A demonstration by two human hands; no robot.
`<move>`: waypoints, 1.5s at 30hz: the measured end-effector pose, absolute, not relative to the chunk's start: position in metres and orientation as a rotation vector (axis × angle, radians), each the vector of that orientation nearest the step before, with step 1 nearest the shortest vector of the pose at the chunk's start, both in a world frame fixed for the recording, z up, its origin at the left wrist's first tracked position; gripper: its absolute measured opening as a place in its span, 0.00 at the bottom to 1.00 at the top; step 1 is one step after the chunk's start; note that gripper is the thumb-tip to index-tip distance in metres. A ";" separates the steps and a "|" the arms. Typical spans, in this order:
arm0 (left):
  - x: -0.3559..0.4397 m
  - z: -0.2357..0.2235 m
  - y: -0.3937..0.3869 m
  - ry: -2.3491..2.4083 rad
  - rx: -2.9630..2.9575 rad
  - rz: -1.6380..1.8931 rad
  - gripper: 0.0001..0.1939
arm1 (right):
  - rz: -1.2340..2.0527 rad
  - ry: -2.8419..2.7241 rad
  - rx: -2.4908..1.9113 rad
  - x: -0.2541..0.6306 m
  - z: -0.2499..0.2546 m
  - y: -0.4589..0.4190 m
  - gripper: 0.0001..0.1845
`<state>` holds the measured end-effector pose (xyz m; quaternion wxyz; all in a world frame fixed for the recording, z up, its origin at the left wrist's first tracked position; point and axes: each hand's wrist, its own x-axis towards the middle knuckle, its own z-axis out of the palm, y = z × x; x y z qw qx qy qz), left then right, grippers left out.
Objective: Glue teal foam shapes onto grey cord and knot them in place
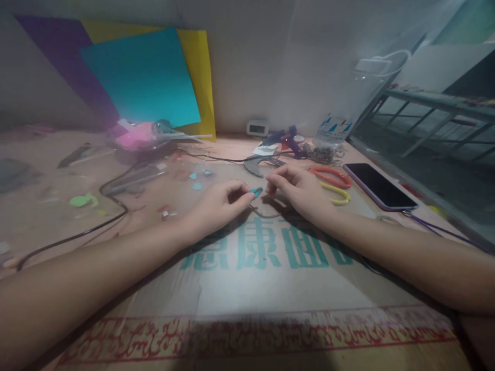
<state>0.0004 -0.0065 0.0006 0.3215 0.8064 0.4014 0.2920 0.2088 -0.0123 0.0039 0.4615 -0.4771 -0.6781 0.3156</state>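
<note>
In the middle of the table, my left hand (220, 205) pinches a small teal piece (256, 192) between thumb and forefinger. Just to its right is my right hand (301, 193), its thumb and fingertips drawn together; whatever they hold, if anything, is too small to make out. A thin grey cord (266, 215) curves on the table below the fingertips. Small light-blue cut-out shapes (197, 186) lie beyond my left hand. An orange loop handle (335, 176) and a yellow loop handle (339, 195) show beside my right hand, partly hidden by it.
A phone (379, 185) lies at the right. At the back are a blue glue gun (284, 136) with a red light, a small white display (257, 128) and a clear plastic container (333, 129). Coloured sheets (145, 77) lean on the wall. A black cable (112, 198) crosses the left.
</note>
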 end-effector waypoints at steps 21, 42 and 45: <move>0.000 0.001 -0.007 1.067 2.140 0.754 0.16 | 0.603 -1.797 -1.122 0.212 -0.005 -0.012 0.08; 0.000 -0.005 -0.003 1.049 2.116 0.750 0.14 | 0.828 -1.832 -1.208 0.214 -0.001 -0.016 0.23; 0.000 -0.003 -0.003 1.040 2.121 0.759 0.15 | 0.856 -1.813 -1.261 0.213 0.000 -0.017 0.22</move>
